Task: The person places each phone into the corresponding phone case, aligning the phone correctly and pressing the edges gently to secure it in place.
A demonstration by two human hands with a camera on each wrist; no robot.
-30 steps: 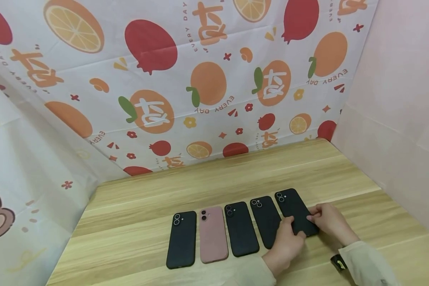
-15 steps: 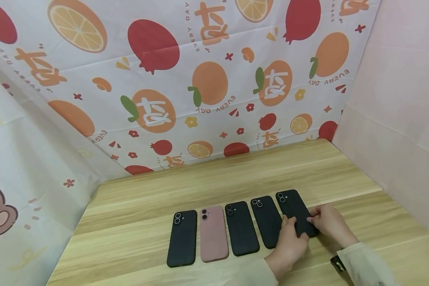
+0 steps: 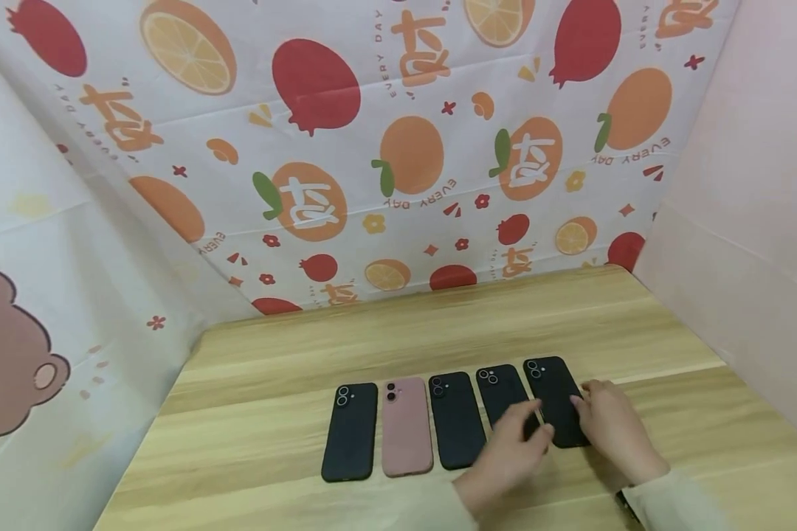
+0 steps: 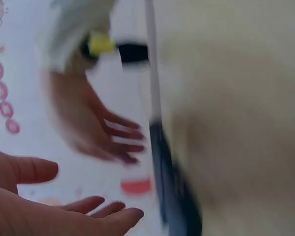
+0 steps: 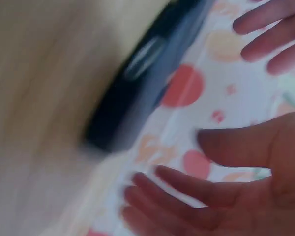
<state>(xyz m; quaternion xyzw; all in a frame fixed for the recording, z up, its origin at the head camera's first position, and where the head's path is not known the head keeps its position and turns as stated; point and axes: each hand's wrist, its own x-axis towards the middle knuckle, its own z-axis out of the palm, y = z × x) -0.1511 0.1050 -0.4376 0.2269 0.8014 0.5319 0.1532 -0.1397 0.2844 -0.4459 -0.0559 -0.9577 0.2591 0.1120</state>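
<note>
Phones lie back-up in a row on the wooden table. My left hand point(image 3: 510, 451) is lifted off the rightmost black phone point(image 3: 559, 404), thumb and fingers apart, above the lower end of the neighbouring black phone point(image 3: 502, 392). My right hand point(image 3: 616, 426) is at that rightmost phone's right edge; the head view does not settle whether it touches. In the right wrist view, the right hand's thumb and fingers point(image 5: 226, 147) are spread apart, with nothing between them. The left hand's fingers point(image 4: 123, 219) look loosely extended in the left wrist view.
Farther left lie another black phone point(image 3: 457, 424), a pink phone point(image 3: 407, 431) and a black phone point(image 3: 350, 436). The wooden table point(image 3: 252, 413) meets a fruit-print cloth point(image 3: 345, 184) at the back and a pale wall point(image 3: 750, 221) on the right.
The left hand has let go of the rightmost phone and moved left. The right hand's grip on its edge has loosened. The view has shifted slightly; the phones keep their row.
</note>
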